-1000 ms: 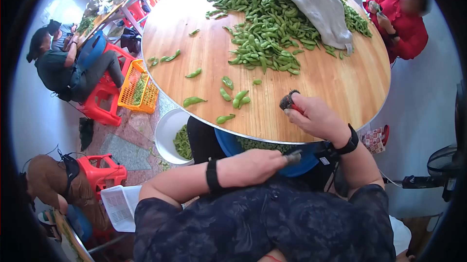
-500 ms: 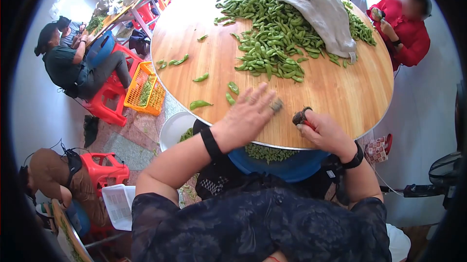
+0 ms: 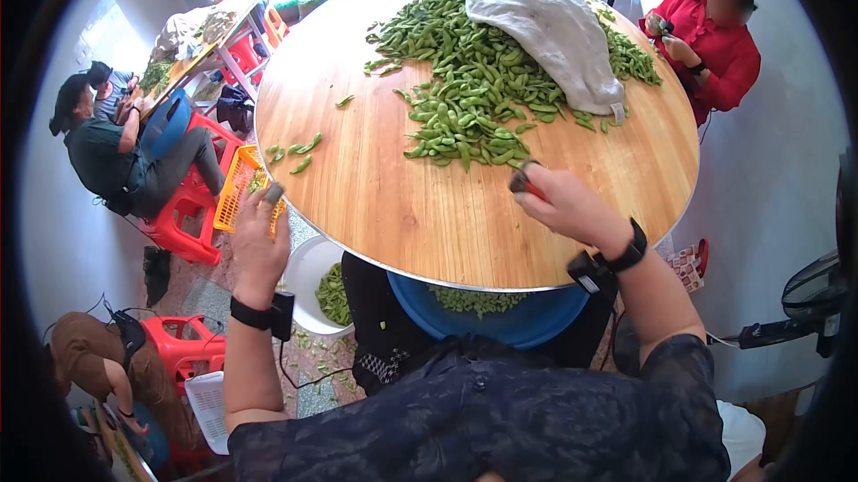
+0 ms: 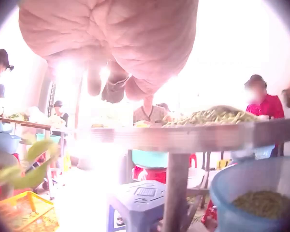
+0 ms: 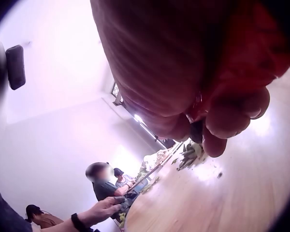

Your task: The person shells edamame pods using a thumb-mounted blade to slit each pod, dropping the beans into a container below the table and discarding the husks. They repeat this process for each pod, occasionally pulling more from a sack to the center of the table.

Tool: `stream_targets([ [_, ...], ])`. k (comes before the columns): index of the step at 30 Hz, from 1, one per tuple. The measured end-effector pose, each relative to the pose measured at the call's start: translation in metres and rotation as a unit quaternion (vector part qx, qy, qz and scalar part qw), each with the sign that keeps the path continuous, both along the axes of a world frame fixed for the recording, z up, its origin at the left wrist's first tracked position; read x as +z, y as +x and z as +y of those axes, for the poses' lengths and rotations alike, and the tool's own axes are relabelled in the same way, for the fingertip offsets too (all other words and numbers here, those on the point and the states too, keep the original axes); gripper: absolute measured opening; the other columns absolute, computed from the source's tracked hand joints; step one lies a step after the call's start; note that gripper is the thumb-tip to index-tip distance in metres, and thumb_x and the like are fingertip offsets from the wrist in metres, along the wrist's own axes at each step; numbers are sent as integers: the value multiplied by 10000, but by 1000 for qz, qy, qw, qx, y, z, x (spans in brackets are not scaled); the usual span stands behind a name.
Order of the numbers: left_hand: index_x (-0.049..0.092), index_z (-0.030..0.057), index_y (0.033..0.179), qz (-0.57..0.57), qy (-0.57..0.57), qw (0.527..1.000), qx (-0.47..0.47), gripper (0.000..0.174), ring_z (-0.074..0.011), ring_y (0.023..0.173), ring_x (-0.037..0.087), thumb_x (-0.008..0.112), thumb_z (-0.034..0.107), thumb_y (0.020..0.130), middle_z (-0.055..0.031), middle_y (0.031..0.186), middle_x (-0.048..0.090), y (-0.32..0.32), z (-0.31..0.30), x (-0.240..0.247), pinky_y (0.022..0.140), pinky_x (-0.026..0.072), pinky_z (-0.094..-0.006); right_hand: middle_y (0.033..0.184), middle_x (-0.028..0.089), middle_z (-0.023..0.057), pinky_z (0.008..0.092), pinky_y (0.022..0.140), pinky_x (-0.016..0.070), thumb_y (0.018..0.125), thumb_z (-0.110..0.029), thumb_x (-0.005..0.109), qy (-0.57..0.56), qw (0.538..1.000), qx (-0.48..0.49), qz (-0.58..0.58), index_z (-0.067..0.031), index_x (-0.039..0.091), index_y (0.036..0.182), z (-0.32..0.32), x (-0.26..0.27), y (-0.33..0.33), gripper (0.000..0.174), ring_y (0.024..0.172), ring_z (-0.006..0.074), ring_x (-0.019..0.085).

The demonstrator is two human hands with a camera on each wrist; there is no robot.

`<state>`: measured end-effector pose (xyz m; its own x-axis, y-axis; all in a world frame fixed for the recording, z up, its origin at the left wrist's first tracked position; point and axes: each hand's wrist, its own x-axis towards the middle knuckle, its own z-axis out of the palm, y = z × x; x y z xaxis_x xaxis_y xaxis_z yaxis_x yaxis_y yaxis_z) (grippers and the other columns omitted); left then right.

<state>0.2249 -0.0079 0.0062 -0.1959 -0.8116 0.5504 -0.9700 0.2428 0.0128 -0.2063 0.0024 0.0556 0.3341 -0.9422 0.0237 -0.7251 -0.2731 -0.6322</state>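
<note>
My left hand (image 3: pixel 259 258) is off the table's left edge, beside and above a white bucket (image 3: pixel 302 285) with pods in it. Its fingers are extended, and one fingertip wears a grey cover. In the left wrist view, blurred green pods (image 4: pixel 31 166) hang in the air below the hand. Over the front of the round wooden table (image 3: pixel 357 187), my right hand (image 3: pixel 567 200) grips a small red-handled tool (image 5: pixel 251 63), mostly hidden by the fingers. Ahead of it lies a heap of green soybean pods (image 3: pixel 474 106), partly under a white cloth (image 3: pixel 554 35).
A blue basin (image 3: pixel 563 312) of shelled beans sits below the table's front edge. Several stray pods (image 3: pixel 301 164) lie at the table's left. Beyond are a yellow basket (image 3: pixel 234 191), red stools (image 3: pixel 183 223) and other people seated around. A fan (image 3: pixel 809 294) stands at right.
My left hand rose from my lap, swept left across the tabletop and off its edge. The loose pods near the front edge are gone from there. My right hand keeps its grip.
</note>
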Motion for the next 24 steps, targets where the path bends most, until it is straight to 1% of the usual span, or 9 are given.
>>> stream_targets([
  [3, 542, 4, 1233, 322, 95, 919, -207, 348, -223, 1052, 589, 559, 75, 893, -141, 1081, 623, -57, -8, 13, 934, 429, -319, 738, 567, 183, 428, 593, 439, 869, -171, 568, -89, 995, 29, 38, -12, 472, 851, -40, -10, 34, 187, 713, 359, 575],
  [5, 488, 2, 1289, 490, 237, 802, -245, 368, -137, 1031, 571, 524, 68, 928, -91, 1079, 616, -95, -12, 11, 909, 436, -272, 825, 579, 205, 460, 632, 456, 851, -147, 553, -209, 976, 11, 57, -18, 472, 906, -67, -26, 54, 162, 775, 377, 595],
  [8, 442, 13, 1322, 543, 333, 703, -317, 377, -118, 1018, 551, 496, 89, 957, -45, 1079, 569, -144, -20, 11, 895, 437, -262, 895, 577, 207, 468, 675, 465, 829, -135, 546, -202, 973, 12, 114, -20, 466, 941, -89, -48, 67, 179, 797, 396, 589],
  [11, 428, 15, 1325, 532, 336, 714, -306, 396, -115, 999, 553, 514, 116, 952, -44, 1085, 554, -170, -30, 5, 859, 449, -256, 913, 572, 204, 440, 690, 473, 811, -121, 543, -179, 980, -11, 88, -20, 470, 958, -89, -47, 57, 193, 786, 396, 577],
  [12, 410, 27, 1335, 536, 352, 706, -300, 429, -116, 970, 556, 537, 158, 947, -41, 1103, 541, -177, -33, 6, 824, 460, -252, 838, 561, 156, 397, 681, 481, 799, -113, 564, -197, 979, -27, 54, -16, 471, 1009, -91, -48, 46, 249, 758, 331, 584],
  [13, 410, 27, 1335, 538, 354, 703, -302, 429, -116, 970, 556, 537, 158, 947, -41, 1103, 541, -186, -37, 8, 824, 460, -252, 744, 523, 68, 310, 572, 472, 833, -96, 579, -122, 992, -29, -36, -35, 483, 1035, -89, -36, 36, 233, 624, 192, 560],
  [15, 399, 38, 1334, 545, 410, 675, -282, 448, -121, 963, 554, 552, 196, 943, -44, 1133, 528, -209, -44, 11, 801, 467, -259, 710, 489, -10, 224, 463, 417, 871, -99, 598, 97, 948, -80, -293, -61, 503, 1050, -71, -9, 22, 206, 531, 72, 489],
  [20, 549, 105, 854, 544, 542, 574, -286, 226, -34, 654, 507, 481, 275, 986, 43, 728, 549, -252, -57, 1, 572, 390, -189, 698, 507, -20, 203, 406, 379, 878, -92, 593, 86, 920, -68, -377, -48, 509, 1058, -54, -17, 1, 204, 476, 40, 462],
  [24, 540, 112, 843, 579, 502, 574, -289, 238, -30, 572, 385, 483, 291, 989, 67, 664, 443, -259, -57, -14, 525, 343, -178, 680, 521, -3, 207, 389, 381, 923, -123, 524, 132, 899, -69, -411, -44, 495, 1039, -56, -26, -15, 143, 441, 60, 465],
])
